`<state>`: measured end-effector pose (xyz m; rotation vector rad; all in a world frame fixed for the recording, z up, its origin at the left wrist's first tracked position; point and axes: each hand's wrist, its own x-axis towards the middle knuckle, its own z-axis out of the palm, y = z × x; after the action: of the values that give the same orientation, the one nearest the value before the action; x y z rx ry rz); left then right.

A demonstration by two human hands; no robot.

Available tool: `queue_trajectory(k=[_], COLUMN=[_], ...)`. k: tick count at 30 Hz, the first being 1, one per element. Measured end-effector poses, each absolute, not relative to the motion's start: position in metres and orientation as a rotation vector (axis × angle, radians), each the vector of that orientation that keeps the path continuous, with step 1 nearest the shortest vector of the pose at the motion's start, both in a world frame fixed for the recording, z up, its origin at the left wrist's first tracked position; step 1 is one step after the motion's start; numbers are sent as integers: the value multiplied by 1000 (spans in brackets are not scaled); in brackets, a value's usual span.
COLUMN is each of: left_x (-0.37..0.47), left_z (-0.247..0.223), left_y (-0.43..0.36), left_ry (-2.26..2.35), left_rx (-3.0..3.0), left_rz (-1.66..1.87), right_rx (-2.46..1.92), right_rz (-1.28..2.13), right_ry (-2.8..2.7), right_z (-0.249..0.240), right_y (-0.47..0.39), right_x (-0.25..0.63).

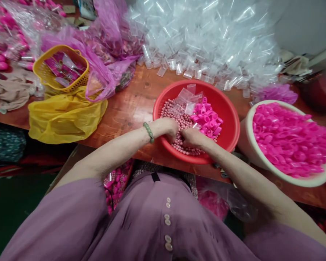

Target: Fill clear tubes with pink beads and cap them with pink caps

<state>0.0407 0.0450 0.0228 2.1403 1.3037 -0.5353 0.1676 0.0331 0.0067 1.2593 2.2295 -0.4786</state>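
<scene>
A red basin (pixel 232 134) holds small dusty-pink beads (pixel 188 149), a heap of bright pink plastic caps (pixel 208 117) and several clear plastic sleeves (pixel 183 99). My left hand (pixel 172 127), below a green bead bracelet (pixel 148 132), bends down into the basin's near left side, its fingers curled and partly hidden. Close beside it, my right hand (pixel 191 137) is closed over the beads with the knuckles up. Whatever lies between the fingers of either hand is too small or hidden to make out.
A white tub (pixel 248 145) heaped with pink caps (pixel 290 137) stands at the right. Behind the basin rises a large pile of clear plastic sleeves (pixel 206 36). To the left are a yellow basket (pixel 40 69), a yellow bag (pixel 67 116) and purple bags (pixel 108 79) on the wooden table (pixel 125 112).
</scene>
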Motion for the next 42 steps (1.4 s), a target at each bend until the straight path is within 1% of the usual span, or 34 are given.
queue_trajectory(k=[2, 5, 9, 15, 17, 20, 22, 26, 30, 33, 36, 40, 42], left_x=[40, 39, 36, 25, 19, 10, 5, 4, 11, 16, 19, 18, 16], left_z=[15, 10, 14, 26, 26, 24, 22, 18, 15, 14, 11, 3, 0], left_y=[49, 54, 54, 54, 57, 59, 58, 46, 32, 27, 24, 25, 27], left_ry=[1297, 1355, 1372, 1348, 1307, 1239, 1181, 1161, 1216, 1321, 1414, 1389, 1303], left_rx=[2061, 1957, 1967, 2068, 2066, 2075, 2109, 2071, 1827, 1677, 1703, 1609, 1516], left_rz=[-516, -350, -186, 23, 128, 254, 323, 474, 693, 760, 783, 926, 959], right_rx=[1354, 1493, 1621, 1731, 1737, 1669, 1590, 1469, 1424, 1458, 1567, 1614, 1602], right_rz=[-540, -676, -948, -1373, -1619, -2157, -2368, -2485, -2551, -2606, -2620, -2669, -2680], right_ry=[2229, 2199, 2185, 2282, 2320, 2275, 2235, 2223, 2158, 2103, 2052, 2031, 2064], right_z=[2, -8, -18, -15, -15, -15, -13, -6, 2, 4, 2, 0, 0], right_y=[31, 34, 43, 51, 51, 52, 52, 50, 47, 45, 44, 44, 45], right_x=[169, 171, 173, 181, 183, 187, 189, 191, 188, 187, 188, 189, 188])
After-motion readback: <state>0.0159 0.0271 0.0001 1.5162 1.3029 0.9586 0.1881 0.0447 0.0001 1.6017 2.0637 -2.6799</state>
